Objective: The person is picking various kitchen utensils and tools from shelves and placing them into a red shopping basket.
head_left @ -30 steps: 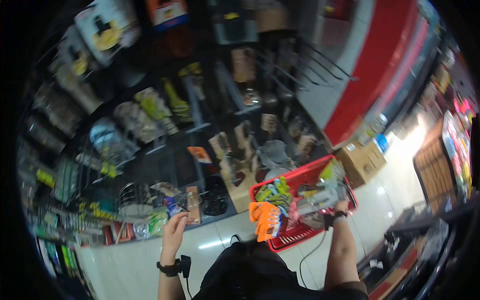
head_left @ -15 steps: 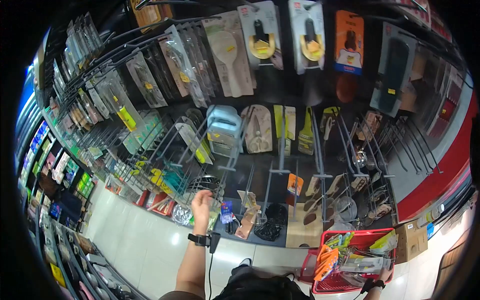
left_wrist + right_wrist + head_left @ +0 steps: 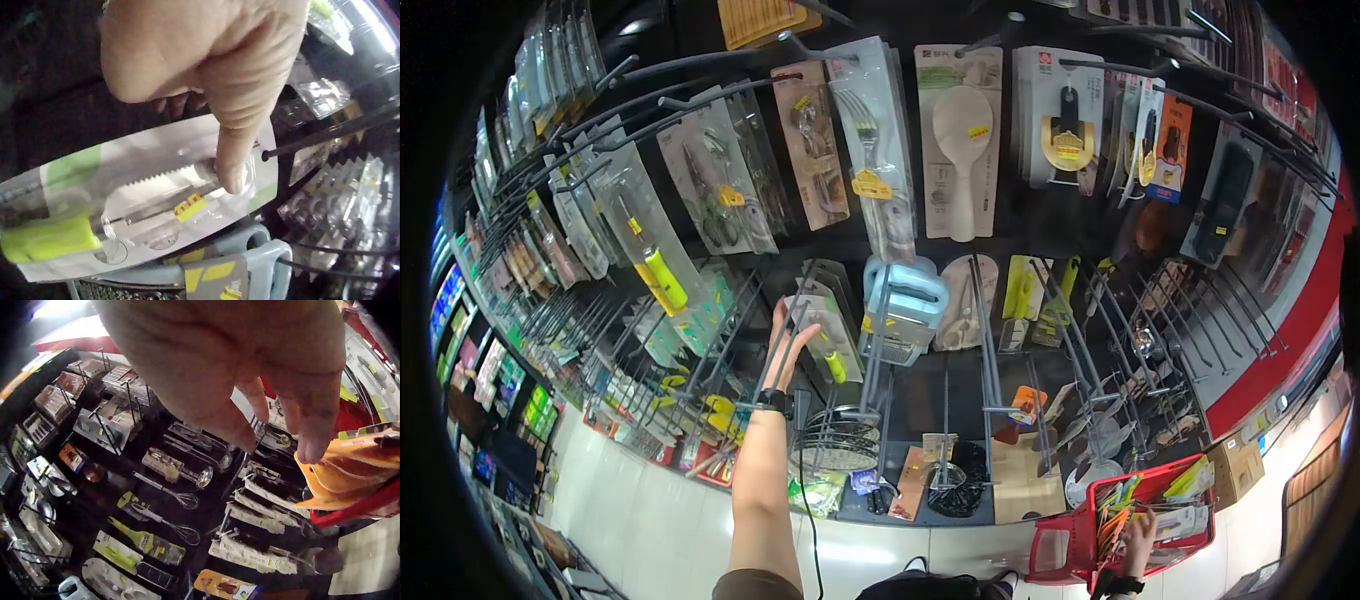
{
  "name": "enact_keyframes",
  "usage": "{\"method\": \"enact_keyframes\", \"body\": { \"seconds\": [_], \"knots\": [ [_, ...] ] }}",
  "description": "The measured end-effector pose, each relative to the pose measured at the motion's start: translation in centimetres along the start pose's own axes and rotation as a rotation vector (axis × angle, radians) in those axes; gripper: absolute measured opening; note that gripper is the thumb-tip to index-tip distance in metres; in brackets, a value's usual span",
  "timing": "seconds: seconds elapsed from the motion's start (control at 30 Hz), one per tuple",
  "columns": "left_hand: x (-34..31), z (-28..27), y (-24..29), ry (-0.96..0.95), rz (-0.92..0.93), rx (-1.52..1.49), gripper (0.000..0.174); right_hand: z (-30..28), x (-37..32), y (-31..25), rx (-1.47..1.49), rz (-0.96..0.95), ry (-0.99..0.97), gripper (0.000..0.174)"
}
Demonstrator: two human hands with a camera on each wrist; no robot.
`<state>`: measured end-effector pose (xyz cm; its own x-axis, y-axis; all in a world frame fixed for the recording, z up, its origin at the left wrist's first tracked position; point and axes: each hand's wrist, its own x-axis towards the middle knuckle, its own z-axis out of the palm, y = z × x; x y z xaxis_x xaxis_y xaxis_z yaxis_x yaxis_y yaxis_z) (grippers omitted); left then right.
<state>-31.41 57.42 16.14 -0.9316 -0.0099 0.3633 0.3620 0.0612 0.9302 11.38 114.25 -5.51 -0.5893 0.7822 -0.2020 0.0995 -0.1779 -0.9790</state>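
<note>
My left hand (image 3: pixel 788 345) reaches up to a lower row of hooks and pinches a carded package (image 3: pixel 832 335). In the left wrist view the thumb (image 3: pixel 231 159) presses on the front of this card, and the other fingers go behind it. The package holds a tool with a serrated metal blade and a lime-green handle (image 3: pixel 50 237); a hook end stands at its top. Low on the right, my right hand (image 3: pixel 1138 545) hangs over a red shopping basket (image 3: pixel 1062 572) with loosely bent fingers. Orange packages (image 3: pixel 350 469) lie close beside those fingertips.
Blue-handled packaged items (image 3: pixel 905 300) hang just right of the left hand. Long metal hooks (image 3: pixel 980 330) jut out from the rack. Above hang a packaged rice paddle (image 3: pixel 964 150) and forks (image 3: pixel 865 130). A cardboard box (image 3: pixel 1238 470) stands beside the basket.
The head view has swung left and up. My left hand has risen from the bottom shelf to the hanging package and grips it. My right hand has come off the grey package in the basket.
</note>
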Motion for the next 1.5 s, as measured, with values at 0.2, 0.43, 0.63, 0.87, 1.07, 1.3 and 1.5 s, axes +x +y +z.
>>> {"method": "enact_keyframes", "body": {
  "seconds": [0.2, 0.43, 0.63, 0.87, 1.07, 1.3, 1.5],
  "knots": [
    [2.9, -0.7, -0.4, -0.221, 0.020, -0.086, 0.081, 1.1, -5.6, 1.9, 0.020, 0.090, -0.014, 0.046],
    [4.5, -0.9, -2.1, -0.243, 0.008, -0.196, 0.072, 2.0, -8.1, 0.2, -0.015, 0.081, -0.013, 0.039],
    [4.0, -1.2, -3.3, -0.141, -0.010, -0.123, 0.059, 3.5, -9.1, -1.3, -0.084, 0.074, -0.030, 0.030],
    [3.6, -0.9, -2.5, -0.075, -0.041, -0.267, 0.041, 3.9, -9.2, -0.1, -0.175, 0.034, -0.117, 0.023],
    [3.3, -0.8, -2.3, 0.113, 0.047, -0.091, 0.016, 5.3, -10.6, -1.0, -0.210, 0.058, -0.143, 0.021],
    [2.6, -0.5, -2.7, 0.143, 0.121, -0.171, 0.014, 4.8, -11.2, -0.1, -0.236, -0.002, -0.141, 0.021],
    [3.1, -0.3, -2.1, 0.003, 0.021, -0.298, 0.022, 4.8, -10.7, 0.9, -0.238, 0.015, -0.159, 0.020]
  ]
}}
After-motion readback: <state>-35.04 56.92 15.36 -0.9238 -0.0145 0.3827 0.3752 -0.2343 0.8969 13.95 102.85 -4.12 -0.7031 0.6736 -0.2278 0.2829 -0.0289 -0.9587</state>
